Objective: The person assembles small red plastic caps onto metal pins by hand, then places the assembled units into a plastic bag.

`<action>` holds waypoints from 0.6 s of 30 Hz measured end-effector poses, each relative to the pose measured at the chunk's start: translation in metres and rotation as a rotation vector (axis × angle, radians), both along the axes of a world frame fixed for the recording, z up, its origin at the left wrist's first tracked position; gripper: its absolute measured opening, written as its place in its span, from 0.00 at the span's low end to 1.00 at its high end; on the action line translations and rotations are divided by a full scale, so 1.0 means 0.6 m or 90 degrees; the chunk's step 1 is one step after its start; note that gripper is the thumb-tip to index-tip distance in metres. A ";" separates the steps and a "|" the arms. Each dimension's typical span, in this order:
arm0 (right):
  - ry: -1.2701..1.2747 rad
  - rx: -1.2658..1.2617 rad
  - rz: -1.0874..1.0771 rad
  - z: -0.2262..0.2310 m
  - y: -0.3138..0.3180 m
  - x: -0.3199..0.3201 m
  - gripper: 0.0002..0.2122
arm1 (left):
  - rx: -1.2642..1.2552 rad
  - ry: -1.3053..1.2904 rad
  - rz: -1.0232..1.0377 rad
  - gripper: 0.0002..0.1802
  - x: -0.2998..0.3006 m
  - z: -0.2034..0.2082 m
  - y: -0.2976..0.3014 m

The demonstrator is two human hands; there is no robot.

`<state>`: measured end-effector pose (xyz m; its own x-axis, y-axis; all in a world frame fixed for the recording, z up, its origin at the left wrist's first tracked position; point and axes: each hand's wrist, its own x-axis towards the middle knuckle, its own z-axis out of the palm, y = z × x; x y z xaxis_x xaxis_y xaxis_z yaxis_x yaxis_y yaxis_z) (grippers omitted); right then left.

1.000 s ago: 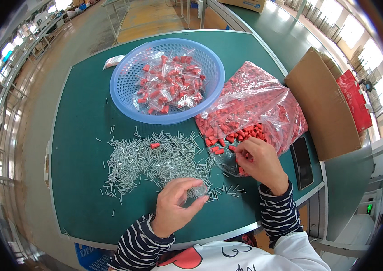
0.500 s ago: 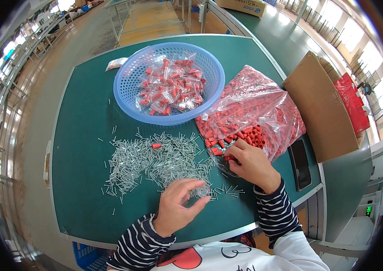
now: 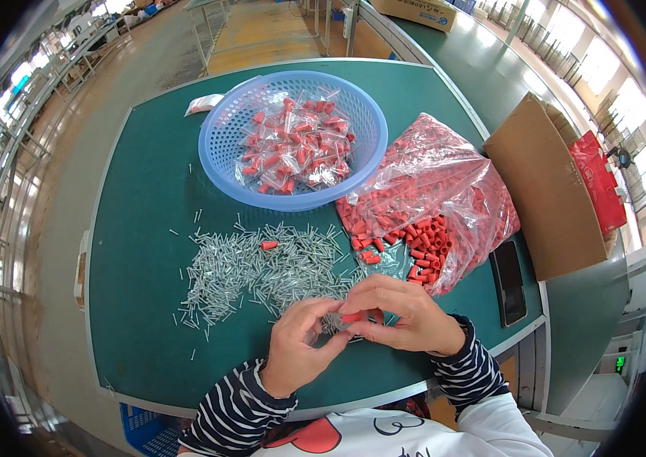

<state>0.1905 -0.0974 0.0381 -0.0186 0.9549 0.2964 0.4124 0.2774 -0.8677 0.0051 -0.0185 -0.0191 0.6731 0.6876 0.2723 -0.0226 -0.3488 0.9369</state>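
Near the table's front, my left hand (image 3: 299,343) is closed on a small clear plastic bag (image 3: 327,323), mostly hidden between its fingers. My right hand (image 3: 410,318) meets it from the right, pinching a red tapered plastic cap (image 3: 351,317) at the bag's mouth. How far the cap is inside the bag cannot be made out. Just beyond both hands spreads a pile of small silver screws (image 3: 224,278), with a single red cap (image 3: 270,245) lying on it. A large clear bag (image 3: 445,164) full of red caps lies open to the right, some loose caps (image 3: 431,240) spilling from its mouth.
A blue perforated basket (image 3: 212,164) of small filled bags stands at the back of the green table (image 3: 144,228). Right of the big bag are a black phone (image 3: 507,282) and a cardboard box (image 3: 544,190). A white packet (image 3: 203,104) lies behind the basket.
My right hand has come from the loose caps at the big bag leftward and nearer, bringing a red cap to my left hand. The left hand has stayed nearly in place with the small bag.
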 end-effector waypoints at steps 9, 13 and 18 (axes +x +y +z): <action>-0.150 -0.215 0.054 -0.005 -0.030 0.053 0.11 | 0.027 0.007 -0.008 0.25 0.001 0.000 0.004; -0.338 -0.206 0.042 -0.029 -0.026 0.035 0.12 | 0.048 0.008 -0.015 0.25 -0.001 0.008 0.003; -0.343 -0.230 -0.037 -0.030 -0.020 0.035 0.09 | 0.044 0.008 -0.015 0.25 -0.001 0.005 0.003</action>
<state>0.2113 -0.1097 0.0199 -0.0204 0.9966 -0.0797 0.8218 -0.0287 -0.5691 0.0045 -0.0167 -0.0162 0.6928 0.6511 0.3100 -0.0203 -0.4120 0.9109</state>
